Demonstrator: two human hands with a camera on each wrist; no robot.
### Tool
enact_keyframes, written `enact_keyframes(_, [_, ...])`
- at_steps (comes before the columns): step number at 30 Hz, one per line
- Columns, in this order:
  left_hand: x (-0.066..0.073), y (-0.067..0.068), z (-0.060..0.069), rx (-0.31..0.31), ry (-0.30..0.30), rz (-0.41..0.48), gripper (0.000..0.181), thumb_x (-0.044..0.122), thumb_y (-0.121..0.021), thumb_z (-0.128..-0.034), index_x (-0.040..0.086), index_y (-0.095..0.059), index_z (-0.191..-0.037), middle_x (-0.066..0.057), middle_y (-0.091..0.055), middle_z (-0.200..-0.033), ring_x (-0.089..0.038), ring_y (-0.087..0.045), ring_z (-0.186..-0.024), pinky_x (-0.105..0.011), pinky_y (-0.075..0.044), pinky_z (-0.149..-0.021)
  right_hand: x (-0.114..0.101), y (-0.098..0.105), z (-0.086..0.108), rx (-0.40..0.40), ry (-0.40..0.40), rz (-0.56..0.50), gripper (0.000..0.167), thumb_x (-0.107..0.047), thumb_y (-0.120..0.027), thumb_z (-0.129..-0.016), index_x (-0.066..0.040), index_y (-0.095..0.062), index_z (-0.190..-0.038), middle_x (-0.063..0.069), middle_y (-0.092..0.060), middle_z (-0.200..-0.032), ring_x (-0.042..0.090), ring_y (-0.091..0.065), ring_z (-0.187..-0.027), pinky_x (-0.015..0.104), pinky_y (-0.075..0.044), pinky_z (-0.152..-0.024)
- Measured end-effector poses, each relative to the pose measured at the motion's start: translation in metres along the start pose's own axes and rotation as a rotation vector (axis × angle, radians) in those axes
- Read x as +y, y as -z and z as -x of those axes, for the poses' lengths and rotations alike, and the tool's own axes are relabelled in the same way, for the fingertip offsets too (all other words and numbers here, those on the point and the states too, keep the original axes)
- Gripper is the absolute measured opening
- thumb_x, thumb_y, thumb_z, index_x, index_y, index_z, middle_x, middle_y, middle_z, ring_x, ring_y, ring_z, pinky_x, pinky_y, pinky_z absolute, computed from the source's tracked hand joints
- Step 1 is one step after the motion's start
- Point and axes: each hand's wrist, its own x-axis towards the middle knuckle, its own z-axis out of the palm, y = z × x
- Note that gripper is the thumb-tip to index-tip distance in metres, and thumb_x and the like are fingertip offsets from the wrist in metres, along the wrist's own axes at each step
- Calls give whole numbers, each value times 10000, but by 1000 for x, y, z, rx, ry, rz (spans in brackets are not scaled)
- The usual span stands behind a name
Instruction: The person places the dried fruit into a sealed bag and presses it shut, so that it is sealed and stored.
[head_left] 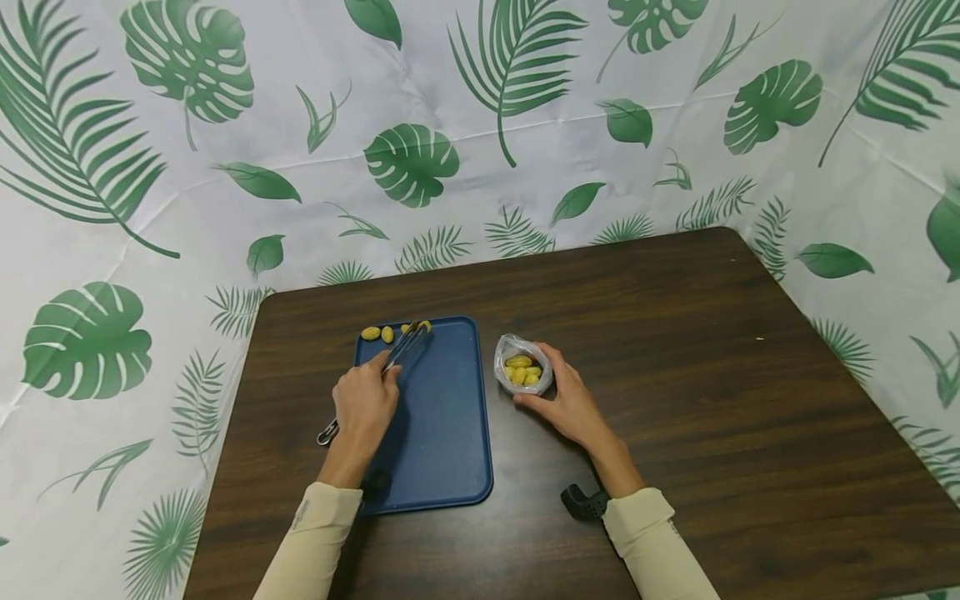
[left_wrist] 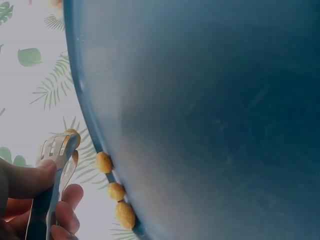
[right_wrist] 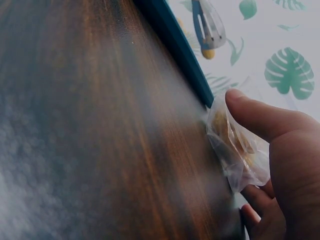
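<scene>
My left hand [head_left: 365,402] grips metal tongs [head_left: 408,343] over the far part of a blue tray [head_left: 442,417]. Between the tong tips is a yellow oval piece [left_wrist: 73,137], raised above the tray in the left wrist view. Several similar yellow pieces [head_left: 371,333] lie along the tray's far rim. To the right of the tray, my right hand [head_left: 570,404] holds a clear plastic bag [head_left: 512,344] by its side, thumb and fingers curled round it. The bag stands with its mouth up, and several yellow pieces [head_left: 522,375] lie inside it.
The dark wooden table [head_left: 720,375] extends well to the right of the bag. A leaf-patterned cloth [head_left: 420,75] hangs behind and beside the table. A black band [head_left: 585,502] is at my right wrist.
</scene>
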Motion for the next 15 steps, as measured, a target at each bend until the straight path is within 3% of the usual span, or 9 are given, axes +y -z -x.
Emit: enact_keyframes(15, [0,19,16,78,-14,57,326,232,-697,-982,48,-732,-1248,-218,-782,-1008,-444,-728,-764,-608,-547,-664,0,-1,-1,3,2,-7,904,-358,-881,-828,-243,-363,-1560,110,-524,-1516,361,-502,-1395,631,-391,-1126])
